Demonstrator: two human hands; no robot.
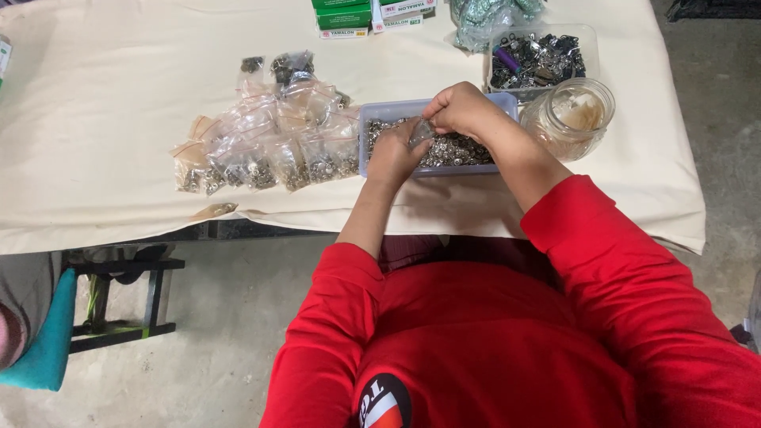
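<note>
A shallow pale-blue plastic tray [366, 143] full of small silver metal parts [460, 152] sits on the cream tablecloth. My left hand [394, 154] is over the tray's near side and holds a small clear plastic bag [422, 132] at its edge. My right hand [461, 109] is closed just above the same bag, fingertips pinched at its mouth. Both hands meet over the tray. What the right fingers pinch is hidden.
Several small clear bags [269, 147] of metal parts lie in a heap left of the tray. A glass jar [572, 117] stands to the right, a clear box of dark parts [539, 59] behind it. Green and white cartons [357, 17] sit at the far edge. The table's front edge [238, 214] is near.
</note>
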